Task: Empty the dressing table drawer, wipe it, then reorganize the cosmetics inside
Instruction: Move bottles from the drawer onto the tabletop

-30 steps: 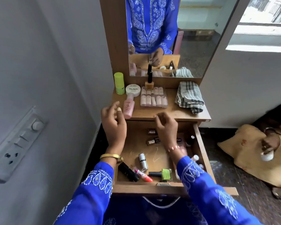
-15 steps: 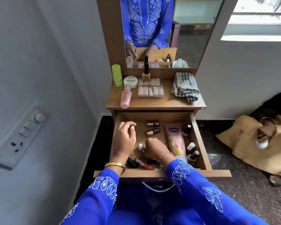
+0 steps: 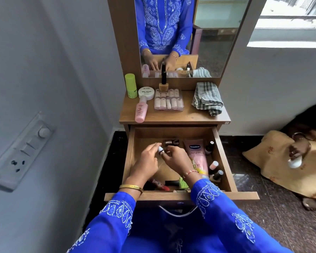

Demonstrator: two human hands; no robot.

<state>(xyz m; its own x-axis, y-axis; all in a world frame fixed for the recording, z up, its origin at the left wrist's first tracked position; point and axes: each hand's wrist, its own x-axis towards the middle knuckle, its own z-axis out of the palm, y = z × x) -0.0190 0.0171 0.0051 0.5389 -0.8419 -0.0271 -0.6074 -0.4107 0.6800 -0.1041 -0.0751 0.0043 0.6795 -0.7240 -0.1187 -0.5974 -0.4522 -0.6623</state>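
Grey wall at left carries a switch and socket panel [image 3: 20, 152]; a narrow wooden dressing table [image 3: 174, 116] stands in the corner with a mirror [image 3: 186, 35] above it and a window at far right. Dark speckled floor; at right, a tan cloth bundle [image 3: 285, 165] lies on it. Table top, left to right: one green tube [image 3: 131, 85] upright, one round white jar [image 3: 146, 93] marked nail polish, one pink bottle [image 3: 141, 111] lying flat and touching the jar, one clear case of press-on nails [image 3: 168, 102] with one tan bottle [image 3: 163, 83] with a black cap standing at its far edge, one folded checked cloth [image 3: 207, 98]. The drawer [image 3: 224, 161] is pulled out fully. Inside: one dark small bottle [image 3: 171, 142] lying at the far side, one pink Vaseline tube [image 3: 198, 157] lying lengthwise, three small bottles along the right wall, and near the front a red stick [image 3: 160, 185] and a green-capped item [image 3: 182, 183], both partly hidden by the wrists. Left hand [image 3: 146, 162] hovers over the drawer centre, fingers loosely curled, fingertips beside a small white-capped bottle [image 3: 161, 149]. Right hand [image 3: 176, 158] pinches that bottle from the right, lifted just above the drawer floor; exact finger contact is hard to tell.
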